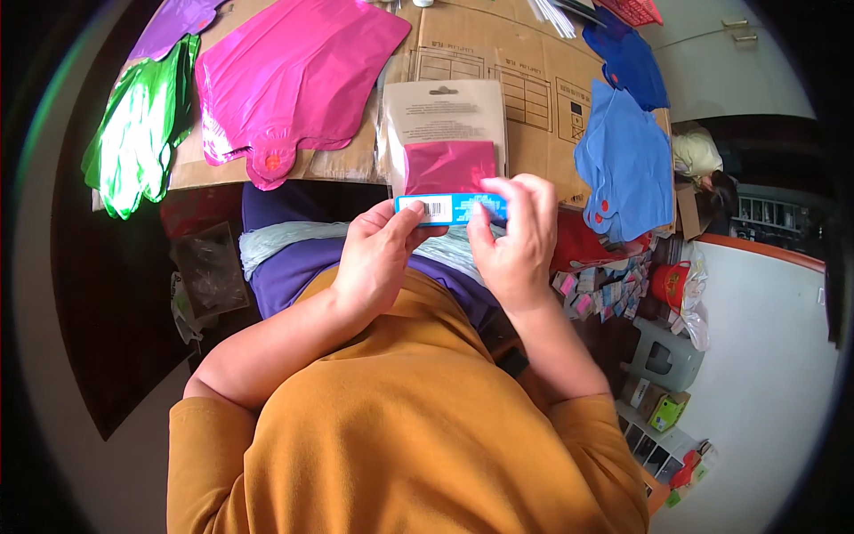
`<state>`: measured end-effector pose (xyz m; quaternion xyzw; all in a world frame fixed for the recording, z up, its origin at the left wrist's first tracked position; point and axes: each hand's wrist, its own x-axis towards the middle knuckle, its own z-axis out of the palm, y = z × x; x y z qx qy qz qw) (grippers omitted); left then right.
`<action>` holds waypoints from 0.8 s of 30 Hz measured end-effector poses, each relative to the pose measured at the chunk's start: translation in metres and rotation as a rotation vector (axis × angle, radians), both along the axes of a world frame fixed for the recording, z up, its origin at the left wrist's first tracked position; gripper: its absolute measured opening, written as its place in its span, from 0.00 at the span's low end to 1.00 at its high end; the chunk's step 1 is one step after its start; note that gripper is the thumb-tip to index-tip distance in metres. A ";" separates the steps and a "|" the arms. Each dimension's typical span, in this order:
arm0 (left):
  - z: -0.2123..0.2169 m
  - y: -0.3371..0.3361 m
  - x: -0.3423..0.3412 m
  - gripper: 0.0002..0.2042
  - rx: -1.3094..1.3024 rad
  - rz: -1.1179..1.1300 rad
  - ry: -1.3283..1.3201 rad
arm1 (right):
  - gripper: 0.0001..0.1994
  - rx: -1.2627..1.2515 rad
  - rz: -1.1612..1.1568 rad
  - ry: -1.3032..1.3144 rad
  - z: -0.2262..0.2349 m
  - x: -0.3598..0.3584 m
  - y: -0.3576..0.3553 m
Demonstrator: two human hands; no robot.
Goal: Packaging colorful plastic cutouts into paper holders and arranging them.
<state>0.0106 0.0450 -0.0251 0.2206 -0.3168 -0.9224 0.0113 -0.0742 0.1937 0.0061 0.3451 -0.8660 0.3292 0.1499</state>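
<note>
A flat clear-fronted package (449,116) with a hang hole at its far end extends over the near edge of the cardboard-covered table. Folded pink foil (449,166) shows inside it. Across its near end runs a blue strip (461,204) with a white barcode patch. My left hand (369,262) pinches the strip's left end, thumb on the barcode patch. At the right end is my right hand (520,245), its thumb against the blue face and its bent index finger at the upper edge. The other right fingertips are hidden.
Cardboard (543,169) covers the table. Pink foil sheets (294,76) and green ones (138,133) lie left, light blue sheets (627,160) and dark blue ones (636,71) right. A grey stool (663,356) and a red container (669,285) stand on the floor at right.
</note>
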 end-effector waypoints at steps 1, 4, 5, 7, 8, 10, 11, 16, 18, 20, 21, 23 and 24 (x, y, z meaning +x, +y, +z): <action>0.001 -0.003 0.001 0.09 -0.008 -0.009 0.006 | 0.23 -0.032 -0.084 -0.078 0.004 0.004 -0.002; 0.003 -0.010 0.006 0.09 -0.029 -0.051 0.011 | 0.29 -0.277 -0.253 -0.606 -0.001 0.013 0.007; 0.004 -0.010 0.007 0.09 -0.038 -0.065 0.001 | 0.29 -0.313 -0.203 -0.600 -0.002 0.014 0.010; 0.005 -0.009 0.009 0.09 -0.070 -0.084 -0.009 | 0.26 -0.485 -0.187 -0.855 -0.003 0.016 0.011; 0.005 -0.008 0.009 0.10 -0.092 -0.089 -0.006 | 0.24 -0.573 -0.176 -0.981 -0.004 0.017 0.011; 0.005 -0.009 0.008 0.10 -0.135 -0.100 -0.004 | 0.11 -0.720 -0.147 -1.268 -0.006 0.015 0.010; 0.004 -0.009 0.008 0.10 -0.157 -0.106 -0.010 | 0.10 -0.762 -0.152 -1.352 -0.009 0.015 0.013; 0.001 -0.015 0.006 0.11 -0.271 -0.125 -0.047 | 0.14 -0.746 -0.224 -1.384 -0.014 0.012 0.010; 0.003 -0.017 0.005 0.11 -0.271 -0.117 -0.101 | 0.16 -0.695 -0.279 -1.363 -0.016 0.012 0.007; 0.005 -0.019 0.003 0.12 -0.277 -0.111 -0.143 | 0.18 -0.687 -0.288 -1.346 -0.017 0.010 0.006; 0.006 -0.019 0.002 0.12 -0.282 -0.109 -0.159 | 0.19 -0.682 -0.292 -1.339 -0.018 0.010 0.005; 0.008 -0.020 0.001 0.13 -0.307 -0.112 -0.192 | 0.20 -0.645 -0.294 -1.306 -0.019 0.010 0.006; 0.010 -0.021 0.001 0.13 -0.327 -0.116 -0.210 | 0.20 -0.627 -0.295 -1.290 -0.020 0.010 0.006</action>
